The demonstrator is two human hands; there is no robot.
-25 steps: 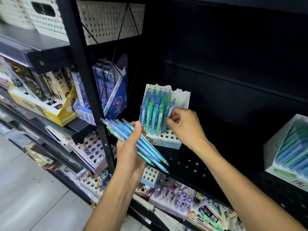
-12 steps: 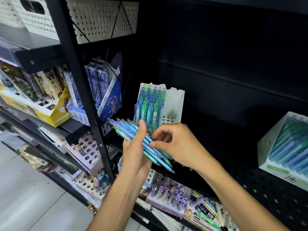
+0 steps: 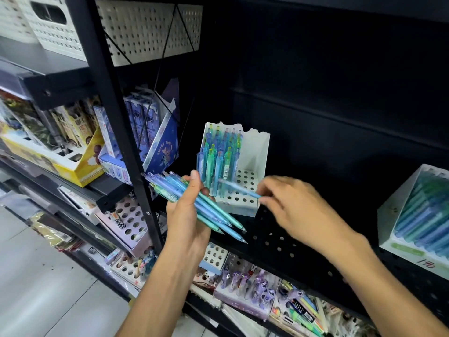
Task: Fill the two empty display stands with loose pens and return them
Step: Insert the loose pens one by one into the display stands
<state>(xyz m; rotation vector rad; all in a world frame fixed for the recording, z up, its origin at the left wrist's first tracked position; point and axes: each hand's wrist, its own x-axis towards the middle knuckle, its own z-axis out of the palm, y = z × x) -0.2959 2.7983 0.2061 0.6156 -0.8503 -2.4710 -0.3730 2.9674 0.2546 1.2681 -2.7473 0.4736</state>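
A white display stand (image 3: 255, 152) sits on the black perforated shelf (image 3: 279, 242), its left rows filled with upright blue and green pens, its right holes bare. My left hand (image 3: 187, 215) grips a bundle of loose blue-green pens (image 3: 209, 210), tips pointing lower right. My right hand (image 3: 294, 205) pinches one light-blue pen (image 3: 239, 188), blurred and lying almost level in front of the stand's base. A second white stand (image 3: 388, 220) packed with pens stands at the far right of the same shelf.
A black upright post (image 3: 114, 113) stands just left of my left hand. Boxed stationery sits on the left shelves, white perforated baskets above. More pen stands and holed trays crowd the lower shelf. Grey floor lies at lower left.
My right hand went from the stand back to the bundle, took one pen out, and now carries it rightward toward the stand. The left hand has kept its hold on the bundle.
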